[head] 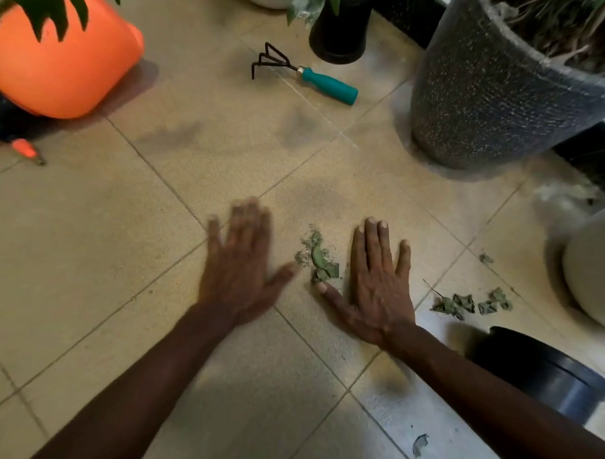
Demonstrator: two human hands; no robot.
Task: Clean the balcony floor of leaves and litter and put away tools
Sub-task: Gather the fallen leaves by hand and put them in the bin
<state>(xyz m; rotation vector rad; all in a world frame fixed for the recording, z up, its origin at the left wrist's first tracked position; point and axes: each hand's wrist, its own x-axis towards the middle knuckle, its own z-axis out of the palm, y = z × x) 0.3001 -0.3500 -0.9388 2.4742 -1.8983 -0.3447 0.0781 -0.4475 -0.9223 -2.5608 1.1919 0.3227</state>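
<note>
A small heap of dry green leaf bits [318, 258] lies on the beige tiled floor [88, 236] between my two hands. My left hand [242, 262] is flat and open just left of the heap, blurred by motion, its thumb close to the crumbs. My right hand [376, 281] rests flat on the tile to the right, fingers spread, thumb touching the heap's lower edge. More leaf scraps [468, 303] lie further right. A hand rake with a teal handle [328, 85] lies on the floor at the back.
An orange pot [62, 66] stands at the back left, with orange-handled pruners [25, 149] beside it. A large speckled grey planter [488, 95] and a small black pot [342, 32] stand behind. At the right are a white pot [594, 267] and a black pot [542, 372].
</note>
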